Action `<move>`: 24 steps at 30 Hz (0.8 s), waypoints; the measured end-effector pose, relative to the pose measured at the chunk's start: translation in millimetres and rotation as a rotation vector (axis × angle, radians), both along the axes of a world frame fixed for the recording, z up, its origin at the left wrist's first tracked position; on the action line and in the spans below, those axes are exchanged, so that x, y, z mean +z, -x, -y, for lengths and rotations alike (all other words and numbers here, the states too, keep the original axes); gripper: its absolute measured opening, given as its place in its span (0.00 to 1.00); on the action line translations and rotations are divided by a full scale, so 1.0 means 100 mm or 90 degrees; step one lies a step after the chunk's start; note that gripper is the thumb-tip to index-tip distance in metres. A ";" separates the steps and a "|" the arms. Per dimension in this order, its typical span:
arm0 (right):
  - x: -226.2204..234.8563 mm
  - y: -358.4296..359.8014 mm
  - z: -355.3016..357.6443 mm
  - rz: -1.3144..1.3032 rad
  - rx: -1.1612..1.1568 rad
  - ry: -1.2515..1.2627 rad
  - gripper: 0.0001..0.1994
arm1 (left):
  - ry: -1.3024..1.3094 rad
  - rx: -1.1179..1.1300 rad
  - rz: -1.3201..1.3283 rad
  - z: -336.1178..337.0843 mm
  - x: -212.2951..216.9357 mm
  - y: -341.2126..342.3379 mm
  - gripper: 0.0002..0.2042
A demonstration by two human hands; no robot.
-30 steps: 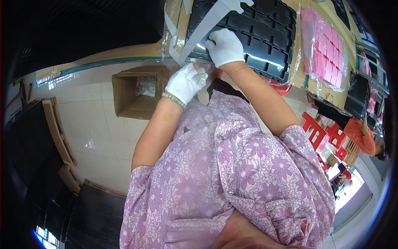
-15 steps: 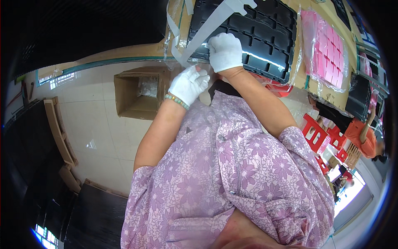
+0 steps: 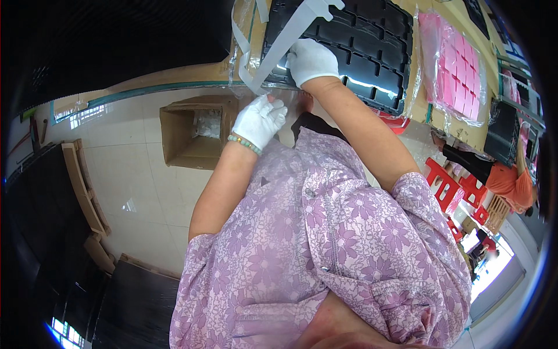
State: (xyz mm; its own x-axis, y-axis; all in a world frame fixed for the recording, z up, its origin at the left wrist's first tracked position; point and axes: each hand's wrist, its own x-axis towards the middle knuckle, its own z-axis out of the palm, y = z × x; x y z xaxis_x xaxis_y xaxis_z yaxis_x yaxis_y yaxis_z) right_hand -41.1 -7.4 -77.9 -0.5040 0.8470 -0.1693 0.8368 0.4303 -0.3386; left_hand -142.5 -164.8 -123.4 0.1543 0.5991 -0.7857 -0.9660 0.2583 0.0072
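Observation:
My left hand [image 3: 260, 120], in a white glove with a beaded bracelet at the wrist, is closed just below the table edge. Its curled fingers sit by the lower bend of a long white strip [image 3: 280, 51]; whether they pinch it cannot be made out. My right hand [image 3: 313, 61], also gloved in white, is closed over the near left part of a black moulded plastic tray [image 3: 372, 61]. Its fingertips, turned away from view, lie against or beside the strip's right edge. The strip runs slantwise over the tray, its notched end at the far side.
An open cardboard box [image 3: 174, 136] stands on the tiled floor, left of my legs. Pink trays in clear film [image 3: 456, 70] lie on the table [image 3: 421, 87] to the right. Large black stacks [image 3: 145, 41] rise at the left. Another person [image 3: 508, 186] is at far right, near red stools [image 3: 439, 183].
My right hand has shifted slightly left and away from me. The strip's far end has moved left. My left hand has drawn a little to the left and nearer my body.

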 end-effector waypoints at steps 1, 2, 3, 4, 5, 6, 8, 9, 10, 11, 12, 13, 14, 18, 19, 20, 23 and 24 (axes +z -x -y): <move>0.01 0.00 0.01 -0.001 0.000 -0.001 0.08 | 0.010 0.008 -0.005 0.00 0.02 0.01 0.08; 0.03 -0.02 0.05 0.010 0.022 0.002 0.09 | 0.009 0.008 -0.006 -0.01 0.01 0.01 0.08; 0.04 -0.03 0.07 0.021 0.046 0.007 0.10 | 0.005 0.003 -0.005 0.01 0.00 0.02 0.08; 0.03 -0.03 0.07 0.019 0.049 0.006 0.10 | 0.000 -0.002 -0.004 0.02 -0.01 0.02 0.08; 0.01 -0.04 0.06 0.016 0.036 -0.002 0.10 | 0.000 0.001 -0.006 0.02 -0.01 0.03 0.08; 0.01 -0.06 0.05 0.013 0.019 -0.011 0.10 | 0.011 0.007 -0.004 0.00 0.00 0.03 0.08; -0.02 -0.11 -0.07 -0.013 -0.046 -0.007 0.10 | 0.021 0.012 -0.002 0.00 -0.02 0.03 0.08; -0.04 -0.14 -0.06 -0.038 -0.035 -0.036 0.09 | 0.009 0.009 -0.002 0.01 -0.03 0.03 0.08; -0.06 -0.16 -0.05 -0.062 -0.024 -0.064 0.08 | -0.003 0.006 -0.002 0.01 -0.04 0.03 0.08; -0.09 -0.17 -0.01 -0.062 -0.025 -0.065 0.08 | -0.004 0.005 -0.002 0.02 -0.06 0.05 0.08; -0.09 -0.19 0.04 -0.078 0.013 -0.105 0.07 | 0.002 0.014 -0.002 0.03 -0.01 0.05 0.08; -0.10 -0.20 0.08 -0.094 0.051 -0.144 0.07 | 0.009 0.022 -0.001 0.04 0.01 0.04 0.08; -0.09 -0.20 0.08 -0.094 0.054 -0.142 0.07 | 0.010 0.025 -0.001 0.04 -0.02 0.03 0.08; 0.06 -0.08 0.12 0.071 0.070 -0.068 0.07 | 0.008 0.020 0.014 0.05 -0.06 0.01 0.08; 0.07 -0.07 0.13 0.107 0.083 -0.091 0.07 | 0.000 0.009 0.007 0.05 -0.06 0.00 0.08; 0.06 -0.08 0.15 0.108 0.081 -0.090 0.07 | 0.001 0.007 0.008 0.04 -0.06 0.00 0.08; -0.04 -0.15 0.20 0.060 0.105 -0.159 0.07 | -0.002 0.017 0.027 0.02 -0.02 -0.02 0.08; -0.07 -0.17 0.19 -0.003 0.072 -0.174 0.06 | 0.008 0.016 0.018 0.01 0.02 -0.02 0.08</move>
